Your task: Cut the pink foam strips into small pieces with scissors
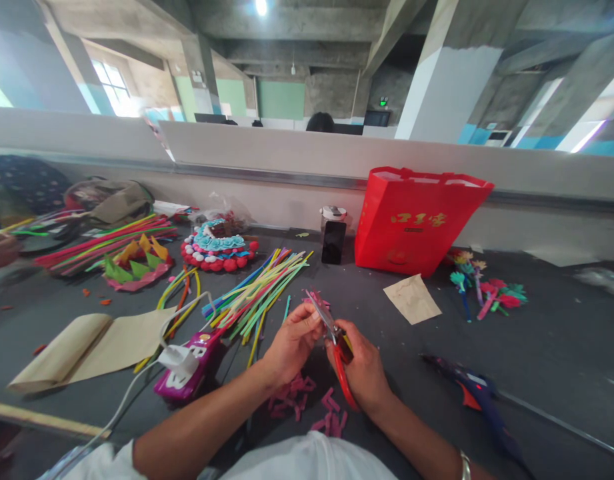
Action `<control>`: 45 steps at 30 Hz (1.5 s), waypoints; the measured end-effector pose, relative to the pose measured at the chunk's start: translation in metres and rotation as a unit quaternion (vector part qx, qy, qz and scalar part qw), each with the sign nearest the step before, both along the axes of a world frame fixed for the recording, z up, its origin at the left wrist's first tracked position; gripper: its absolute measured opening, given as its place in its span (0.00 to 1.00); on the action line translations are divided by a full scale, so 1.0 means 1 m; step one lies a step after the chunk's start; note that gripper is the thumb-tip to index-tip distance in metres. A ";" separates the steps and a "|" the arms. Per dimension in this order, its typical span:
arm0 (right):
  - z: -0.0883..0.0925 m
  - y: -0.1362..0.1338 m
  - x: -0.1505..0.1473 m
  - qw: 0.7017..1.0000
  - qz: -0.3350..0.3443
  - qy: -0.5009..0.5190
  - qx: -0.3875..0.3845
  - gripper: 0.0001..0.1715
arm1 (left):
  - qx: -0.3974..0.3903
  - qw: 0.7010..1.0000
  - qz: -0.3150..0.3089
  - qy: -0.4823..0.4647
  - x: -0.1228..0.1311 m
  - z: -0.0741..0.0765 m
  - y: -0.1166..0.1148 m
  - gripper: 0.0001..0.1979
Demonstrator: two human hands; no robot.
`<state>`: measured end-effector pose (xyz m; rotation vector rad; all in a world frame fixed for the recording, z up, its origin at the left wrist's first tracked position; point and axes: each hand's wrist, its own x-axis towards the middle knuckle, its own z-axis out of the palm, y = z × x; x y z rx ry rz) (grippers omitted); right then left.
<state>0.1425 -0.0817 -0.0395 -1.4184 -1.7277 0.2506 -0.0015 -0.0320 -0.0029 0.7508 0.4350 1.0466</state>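
Note:
In the middle of the head view, my right hand [361, 367] grips a pair of scissors [343, 380] by its red handles, blades pointing up and to the left. My left hand [297, 343] is pinched beside the blades, holding a small pink strip [314, 297] whose end shows at the scissor tips. Its exact shape is partly hidden by the fingers and blades. Below my hands, several cut pink pieces [331, 417] lie scattered on the dark table. A bundle of coloured pipe cleaners [271, 293] lies just left of and beyond my left hand.
A purple power strip [187, 373] with a white plug stands left of my forearm, near brown paper [121, 343]. At right lie a glue gun [477, 393] and handmade flowers [497, 293]. Behind are a red bag [417, 220] and a phone [333, 242]. Another person's hand [1, 250] shows far left.

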 end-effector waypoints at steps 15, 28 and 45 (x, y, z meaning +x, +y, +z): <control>0.003 -0.001 -0.001 1.000 0.005 -0.001 0.017 0.17 | -0.018 1.000 -0.013 -0.014 0.000 0.003 -0.001 0.05; 0.003 -0.002 -0.003 0.999 0.033 0.034 -0.001 0.16 | -0.021 0.999 -0.020 -0.017 0.000 0.002 -0.001 0.06; 0.004 -0.002 -0.003 0.999 0.022 0.025 0.011 0.19 | -0.014 0.999 -0.045 -0.022 0.003 -0.004 -0.003 0.05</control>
